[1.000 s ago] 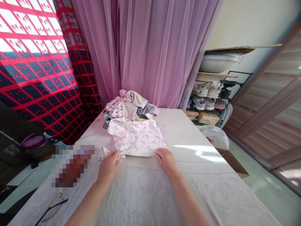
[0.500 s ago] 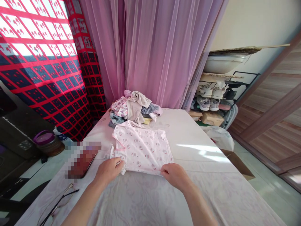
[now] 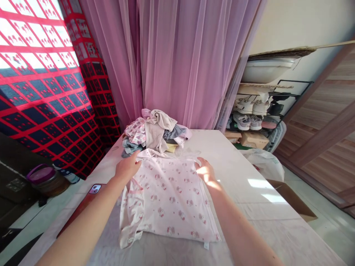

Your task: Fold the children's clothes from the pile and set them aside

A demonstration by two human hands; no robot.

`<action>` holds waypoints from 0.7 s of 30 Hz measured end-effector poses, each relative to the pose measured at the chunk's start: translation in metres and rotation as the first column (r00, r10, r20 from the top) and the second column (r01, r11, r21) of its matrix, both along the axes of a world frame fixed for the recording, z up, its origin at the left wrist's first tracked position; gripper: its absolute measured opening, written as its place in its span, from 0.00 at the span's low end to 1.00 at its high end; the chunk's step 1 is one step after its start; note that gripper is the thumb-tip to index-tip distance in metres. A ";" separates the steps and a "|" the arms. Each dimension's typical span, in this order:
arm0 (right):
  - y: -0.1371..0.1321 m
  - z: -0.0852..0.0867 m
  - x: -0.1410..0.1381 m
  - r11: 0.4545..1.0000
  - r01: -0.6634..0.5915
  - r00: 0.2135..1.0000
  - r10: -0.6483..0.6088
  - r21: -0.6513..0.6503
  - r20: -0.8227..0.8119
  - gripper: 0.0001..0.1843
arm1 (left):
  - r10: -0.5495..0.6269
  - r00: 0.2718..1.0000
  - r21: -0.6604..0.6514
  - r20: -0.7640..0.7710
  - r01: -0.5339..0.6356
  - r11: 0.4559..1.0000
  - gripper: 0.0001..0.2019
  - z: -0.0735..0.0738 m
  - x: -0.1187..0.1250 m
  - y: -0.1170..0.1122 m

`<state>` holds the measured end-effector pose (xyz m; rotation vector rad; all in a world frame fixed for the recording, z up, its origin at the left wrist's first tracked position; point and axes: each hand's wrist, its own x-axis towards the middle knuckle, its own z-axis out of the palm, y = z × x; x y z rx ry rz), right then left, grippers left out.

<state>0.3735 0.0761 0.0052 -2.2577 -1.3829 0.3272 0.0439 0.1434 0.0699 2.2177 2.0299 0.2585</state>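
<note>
Neither hand grips anything: the left hand point(image 3: 127, 168) and the right hand point(image 3: 205, 173) are open, fingers at the far edge of a pale pink printed cotton baby garment point(image 3: 166, 201). It lies spread flat and unfolded toward the near edge of the white-covered tabletop point(image 3: 244, 184). A heaped pile of mixed clothes point(image 3: 155, 132) sits just beyond, toward the far edge.

Bright sunlight glares through the red-and-navy window curtain point(image 3: 36, 74), washing out its upper left, and falls in sharp patches on the table point(image 3: 259, 183) and the right hand point(image 3: 206, 173). The wood-panelled door point(image 3: 327, 111) bends with wide-angle distortion at the frame's edge.
</note>
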 end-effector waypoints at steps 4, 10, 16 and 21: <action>0.029 -0.007 0.002 1.000 0.000 1.000 0.000 -0.025 -0.024 0.25 | 0.105 0.993 -0.182 0.053 -0.094 0.979 0.32 -0.013 0.006 0.042; 0.039 -0.009 0.008 0.998 -0.029 1.000 0.029 -0.051 -0.007 0.11 | 0.124 0.986 -0.205 0.111 -0.100 0.974 0.13 -0.030 0.005 0.066; 0.034 -0.010 0.007 0.998 0.062 0.998 -0.062 -0.019 0.004 0.23 | 0.091 0.973 -0.062 0.214 -0.080 0.995 0.28 -0.050 0.022 0.041; -0.002 -0.011 -0.015 0.996 0.004 1.000 -0.005 0.085 0.008 0.23 | -0.214 0.955 0.022 0.204 0.214 0.977 0.29 -0.077 0.017 -0.023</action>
